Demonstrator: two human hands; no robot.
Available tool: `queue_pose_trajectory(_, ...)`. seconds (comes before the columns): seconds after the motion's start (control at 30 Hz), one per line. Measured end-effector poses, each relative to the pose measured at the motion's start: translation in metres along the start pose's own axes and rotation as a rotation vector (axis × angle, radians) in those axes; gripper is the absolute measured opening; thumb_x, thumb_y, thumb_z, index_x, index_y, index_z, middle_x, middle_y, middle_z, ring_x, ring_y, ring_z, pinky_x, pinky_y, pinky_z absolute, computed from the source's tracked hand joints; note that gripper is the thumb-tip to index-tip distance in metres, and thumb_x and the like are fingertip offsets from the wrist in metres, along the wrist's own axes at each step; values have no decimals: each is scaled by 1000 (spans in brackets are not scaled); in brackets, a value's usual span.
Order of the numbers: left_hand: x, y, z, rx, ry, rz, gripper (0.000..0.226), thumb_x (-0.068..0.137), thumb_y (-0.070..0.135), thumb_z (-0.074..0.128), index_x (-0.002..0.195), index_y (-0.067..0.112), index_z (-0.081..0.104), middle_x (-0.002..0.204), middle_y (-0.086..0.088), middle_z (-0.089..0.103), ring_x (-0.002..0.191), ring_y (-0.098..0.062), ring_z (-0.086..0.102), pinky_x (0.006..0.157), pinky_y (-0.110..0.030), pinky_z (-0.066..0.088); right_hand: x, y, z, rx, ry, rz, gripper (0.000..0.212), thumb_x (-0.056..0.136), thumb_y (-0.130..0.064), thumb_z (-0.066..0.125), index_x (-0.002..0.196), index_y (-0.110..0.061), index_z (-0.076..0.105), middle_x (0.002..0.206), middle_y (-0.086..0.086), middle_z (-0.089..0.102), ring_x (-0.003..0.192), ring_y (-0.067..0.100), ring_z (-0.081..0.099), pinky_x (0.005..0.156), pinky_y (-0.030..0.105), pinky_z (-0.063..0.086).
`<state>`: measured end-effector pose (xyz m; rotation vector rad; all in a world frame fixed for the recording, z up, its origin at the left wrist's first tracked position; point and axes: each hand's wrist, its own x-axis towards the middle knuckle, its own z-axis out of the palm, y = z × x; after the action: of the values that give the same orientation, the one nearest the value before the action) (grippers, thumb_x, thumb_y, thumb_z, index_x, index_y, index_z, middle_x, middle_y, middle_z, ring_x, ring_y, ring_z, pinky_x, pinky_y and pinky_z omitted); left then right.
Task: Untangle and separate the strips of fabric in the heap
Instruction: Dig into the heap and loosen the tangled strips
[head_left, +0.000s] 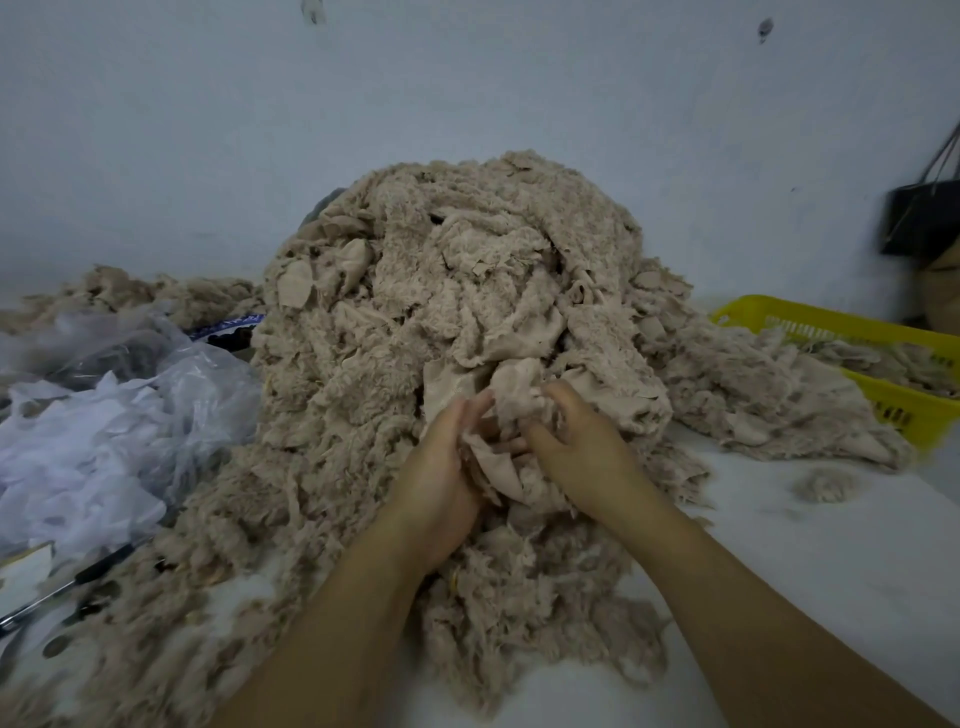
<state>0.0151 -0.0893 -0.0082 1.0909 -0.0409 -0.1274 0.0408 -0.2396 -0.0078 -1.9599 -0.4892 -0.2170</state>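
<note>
- Beige fleecy fabric strips form a tall heap (467, 291) in the middle of the white surface (810, 561), backed against the pale wall and spilling down to the near edge between the person's forearms.
- Clear plastic bag (156, 395) with white scraps lies at the left edge of the surface, touching the heap's left flank.
- Yellow basket (831, 322) sits at the right edge, and beige fabric from the heap drapes over its near rim.
- Left hand (441, 467) and right hand (587, 452) are both buried in the lower front of the heap, close together, thumbs nearly meeting.
- One bunched strip (514, 384), smooth backing showing, rises from the heap just above and between the hands. The left fingers curl round its lower fold and the right fingers clench its fluffy side, so both hands grip it.
- Small loose tuft (826, 486) lies alone on the surface near the right edge, apart from the heap.
- Dark pen (67, 584) lies at the near left corner, partly under fluff.
</note>
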Motion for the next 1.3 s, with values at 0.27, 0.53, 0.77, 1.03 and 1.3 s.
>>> queue_pose_trajectory(0.27,-2,4,-13,-164,-22,-6,59,106,48,29,131,8,64,132,-15,64,121,-28,63,93,-39,54,-6,2,22,-193,-332,-39,54,73,-75,60,113,-44,44,103,-31,35,93,-17,44,70,11,37)
queue_pose_trajectory(0.53,1,5,-3,72,78,43,46,100,43,39,118,13,70,119,-10,72,107,-23,70,83,-35,57,2,5,4,201,35,21,22,97,-37,57,76,-43,51,68,-18,54,59,0,48,57,18,41)
queue_pose_trajectory(0.77,8,16,-20,-377,176,61,62,107,48,23,123,2,62,102,-11,75,60,-11,55,60,-24,48,7,2,-16,921,230,349,28,98,-23,59,125,-18,53,114,7,69,94,24,72,82,44,60)
queue_pose_trajectory(1.03,11,23,-37,-748,166,207,75,99,65,29,122,0,58,104,-17,74,87,-23,75,73,-29,59,10,1,-23,1114,339,425,9,96,-19,61,103,-16,56,80,6,76,73,23,74,54,33,57)
queue_pose_trajectory(1.3,4,-14,2,552,-58,88,22,88,50,68,106,38,67,100,25,72,91,9,67,70,-10,51,7,-2,-2,827,215,207,20,98,-22,57,82,-30,63,79,-2,71,77,16,69,70,33,58)
